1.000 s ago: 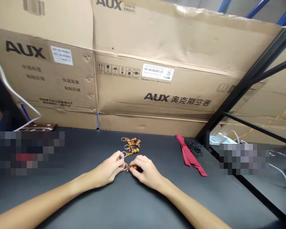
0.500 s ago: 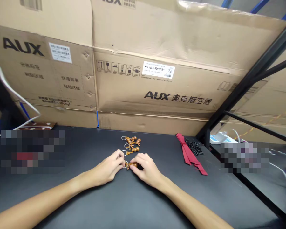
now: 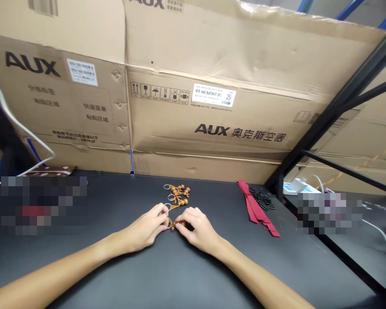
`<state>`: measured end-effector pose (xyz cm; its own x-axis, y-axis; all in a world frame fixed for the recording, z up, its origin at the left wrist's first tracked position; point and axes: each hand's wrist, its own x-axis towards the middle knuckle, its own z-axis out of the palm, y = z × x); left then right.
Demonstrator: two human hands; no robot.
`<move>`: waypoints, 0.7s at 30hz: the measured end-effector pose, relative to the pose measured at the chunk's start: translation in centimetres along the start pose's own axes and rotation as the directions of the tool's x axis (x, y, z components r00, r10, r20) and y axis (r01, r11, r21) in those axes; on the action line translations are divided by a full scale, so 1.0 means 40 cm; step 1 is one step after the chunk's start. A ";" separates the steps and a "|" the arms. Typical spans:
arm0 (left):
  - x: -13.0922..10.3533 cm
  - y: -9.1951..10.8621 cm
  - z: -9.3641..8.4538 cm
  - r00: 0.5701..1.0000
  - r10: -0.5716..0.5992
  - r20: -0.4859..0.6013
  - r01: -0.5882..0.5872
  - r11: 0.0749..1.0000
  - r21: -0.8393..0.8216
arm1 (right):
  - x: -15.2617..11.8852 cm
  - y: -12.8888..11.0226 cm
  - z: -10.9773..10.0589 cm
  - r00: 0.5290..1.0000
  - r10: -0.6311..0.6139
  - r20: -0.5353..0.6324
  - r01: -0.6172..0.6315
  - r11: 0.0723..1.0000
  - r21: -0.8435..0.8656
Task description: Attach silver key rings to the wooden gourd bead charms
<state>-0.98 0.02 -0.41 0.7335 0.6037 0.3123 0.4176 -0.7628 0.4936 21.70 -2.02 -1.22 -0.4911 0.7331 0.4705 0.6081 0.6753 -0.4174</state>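
Observation:
Both my hands meet over one keychain (image 3: 173, 226) with brown wooden beads on the dark table. My left hand (image 3: 151, 225) pinches its metal ring, part of which the fingers cover. The fingers of my right hand (image 3: 197, 229) are closed around its larger wooden bead, mostly hidden. Just beyond lies another keychain (image 3: 182, 202), gourd-shaped, its ring (image 3: 167, 207) close to my left fingertips. Farther back, more wooden-bead keychains (image 3: 180, 189) with orange cords lie bunched together, their rings toward the left.
Dark red ribbon strips (image 3: 255, 208) lie at the right beside a heap of black loops (image 3: 264, 199). Large cardboard sheets (image 3: 206, 116) stand along the table's back. A black metal frame (image 3: 321, 116) rises at the right. A white cable (image 3: 22, 124) hangs at the left.
My left fingers now cover more of the near keychain's ring. My right hand has shifted very slightly; the other keychains lie as before.

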 end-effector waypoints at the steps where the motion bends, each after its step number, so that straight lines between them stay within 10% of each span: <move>1: 0.000 -0.001 -0.001 1.000 0.002 0.006 -0.002 1.000 -0.001 | 0.001 0.003 -0.001 1.000 0.006 -0.013 -0.006 1.000 -0.011; 21: -0.002 0.002 -0.003 1.000 0.024 0.010 -0.023 1.000 -0.015 | 0.000 0.004 -0.005 1.000 -0.006 -0.010 0.006 1.000 0.012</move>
<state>-1.07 -0.04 -0.28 0.7486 0.5831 0.3155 0.3925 -0.7733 0.4979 21.92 -1.92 -1.12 -0.4884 0.7281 0.4809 0.5975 0.6807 -0.4238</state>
